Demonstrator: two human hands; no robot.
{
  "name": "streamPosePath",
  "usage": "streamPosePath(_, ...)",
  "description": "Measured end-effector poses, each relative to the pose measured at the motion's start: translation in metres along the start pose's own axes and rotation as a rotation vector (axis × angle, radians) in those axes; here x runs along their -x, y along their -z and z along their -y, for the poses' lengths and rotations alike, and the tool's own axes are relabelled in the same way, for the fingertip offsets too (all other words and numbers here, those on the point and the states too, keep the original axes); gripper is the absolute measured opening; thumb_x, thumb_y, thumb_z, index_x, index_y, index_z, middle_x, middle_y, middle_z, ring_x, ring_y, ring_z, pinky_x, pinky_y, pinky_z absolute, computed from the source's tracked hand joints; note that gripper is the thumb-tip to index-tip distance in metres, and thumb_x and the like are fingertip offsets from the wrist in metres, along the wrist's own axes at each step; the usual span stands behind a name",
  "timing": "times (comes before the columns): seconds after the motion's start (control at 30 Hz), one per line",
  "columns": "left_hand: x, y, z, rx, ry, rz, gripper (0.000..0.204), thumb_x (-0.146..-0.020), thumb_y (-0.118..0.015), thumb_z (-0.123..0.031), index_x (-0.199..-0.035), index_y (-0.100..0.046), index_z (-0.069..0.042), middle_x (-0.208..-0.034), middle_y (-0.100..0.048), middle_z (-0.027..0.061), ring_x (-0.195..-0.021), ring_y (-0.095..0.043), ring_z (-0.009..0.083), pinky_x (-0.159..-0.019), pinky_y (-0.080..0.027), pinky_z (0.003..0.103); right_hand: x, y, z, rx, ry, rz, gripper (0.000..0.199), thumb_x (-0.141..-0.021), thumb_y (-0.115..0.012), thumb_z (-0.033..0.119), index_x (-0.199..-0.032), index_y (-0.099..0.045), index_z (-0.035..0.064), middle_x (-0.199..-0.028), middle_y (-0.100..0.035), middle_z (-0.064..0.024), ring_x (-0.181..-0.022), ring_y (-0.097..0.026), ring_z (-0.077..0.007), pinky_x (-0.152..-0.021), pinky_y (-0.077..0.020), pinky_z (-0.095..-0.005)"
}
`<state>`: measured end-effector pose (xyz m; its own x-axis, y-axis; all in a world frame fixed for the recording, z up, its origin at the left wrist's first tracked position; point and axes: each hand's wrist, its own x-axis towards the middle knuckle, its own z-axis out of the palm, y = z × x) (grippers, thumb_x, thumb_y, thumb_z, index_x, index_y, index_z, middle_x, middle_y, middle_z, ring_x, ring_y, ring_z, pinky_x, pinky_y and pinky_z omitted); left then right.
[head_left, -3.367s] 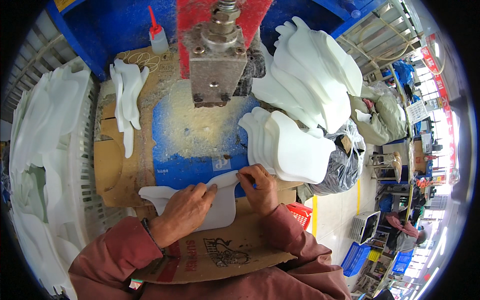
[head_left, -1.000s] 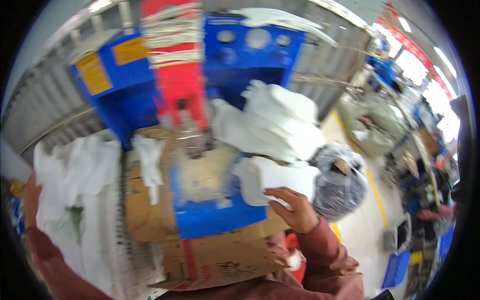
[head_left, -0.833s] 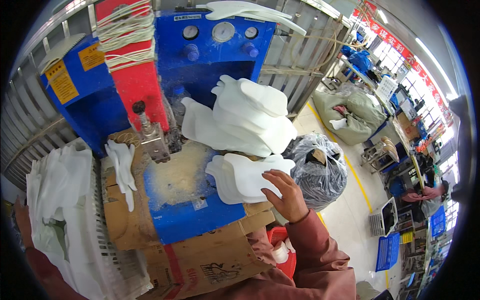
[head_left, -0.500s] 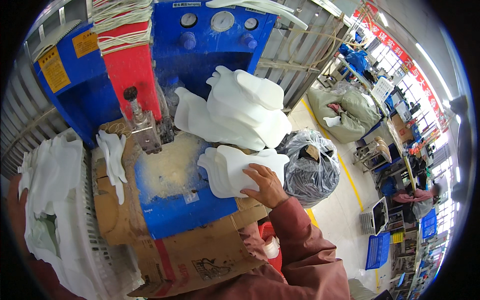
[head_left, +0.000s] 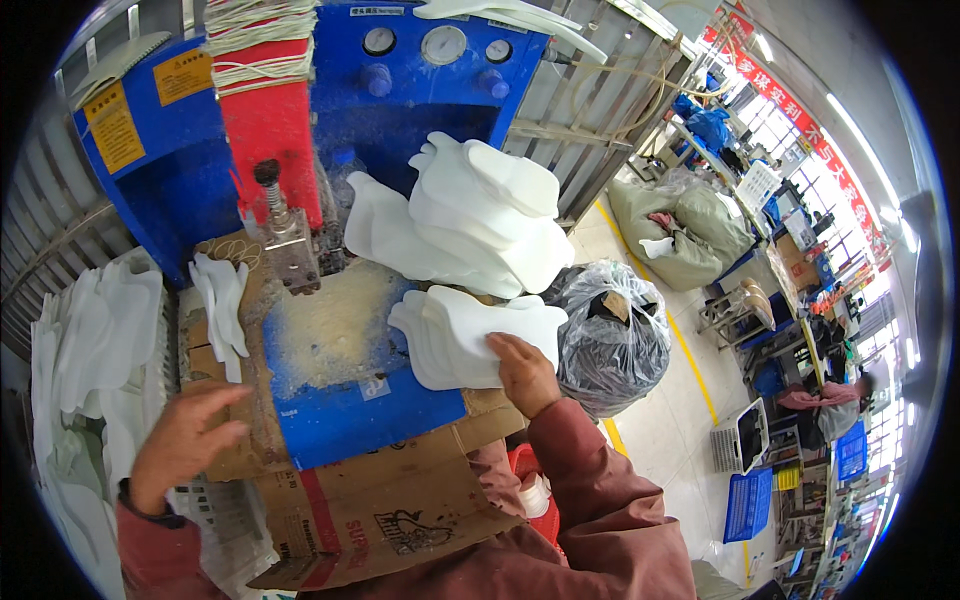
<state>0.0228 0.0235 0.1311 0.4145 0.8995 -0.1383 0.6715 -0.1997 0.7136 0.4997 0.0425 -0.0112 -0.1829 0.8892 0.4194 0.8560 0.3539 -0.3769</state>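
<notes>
Head view: your right hand (head_left: 527, 375) has its fingers on the near side of the near stack (head_left: 470, 335) of white pieces, at the sheet's (head_left: 370, 415) right edge; whether they grip a piece, you cannot tell. Your left hand (head_left: 190, 440) is empty, fingers apart, by the crate's (head_left: 225, 520) right side (white pieces fill it). Right of the near stack sits the bag (head_left: 615, 350).
</notes>
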Motion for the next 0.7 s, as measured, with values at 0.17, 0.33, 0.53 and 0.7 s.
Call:
streamPosePath(0.17,-0.022,-0.069,-0.002,0.528,0.108,0.164,0.057,-0.099,-0.071,-0.026,-0.147,-0.053,0.0,-0.137,-0.065,0.0171,-0.122,-0.066,0.0265,-0.101,-0.053,0.038,-0.01,0.054,0.027,0.07,0.074,-0.202,0.047,-0.082,-0.06,-0.007,-0.127,-0.068,0.0033,-0.128,-0.069,-0.017,-0.114,-0.068,-0.0359,-0.1,-0.0547,-0.0447)
streamPosePath(0.33,-0.038,-0.114,-0.034,1.206,0.252,0.301,0.061,-0.105,-0.065,-0.026,-0.154,-0.041,0.002,-0.144,-0.059,0.0191,-0.127,-0.062,0.0267,-0.108,-0.052,0.042,-0.014,0.082,0.094,0.136,0.4,-0.14,0.041,-0.084,-0.062,0.0,-0.124,-0.07,0.0005,-0.129,-0.068,-0.0177,-0.121,-0.067,-0.0345,-0.105,-0.0527,-0.0491)
streamPosePath(0.53,-0.03,-0.115,-0.046,1.197,0.254,0.015,0.045,-0.103,-0.066,-0.021,-0.142,-0.052,-0.003,-0.131,-0.066,0.0132,-0.109,-0.071,0.0227,-0.084,-0.063,0.036,-0.042,0.048,0.147,-0.056,0.77,0.098,0.04,-0.085,-0.065,0.009,-0.124,-0.07,0.0019,-0.139,-0.062,-0.0179,-0.13,-0.061,-0.034,-0.11,-0.049,-0.0502)
streamPosePath(0.7,-0.007,-0.087,0.0,1.084,0.368,-0.206,0.044,-0.098,-0.066,-0.008,-0.14,-0.054,-0.002,-0.12,-0.07,0.0099,-0.093,-0.074,0.0195,-0.07,-0.063,0.032,-0.062,0.039,0.139,-0.236,0.645,0.148,0.045,-0.079,-0.073,0.007,-0.124,-0.07,0.0051,-0.141,-0.061,-0.0187,-0.13,-0.061,-0.0355,-0.108,-0.0509,-0.0498)
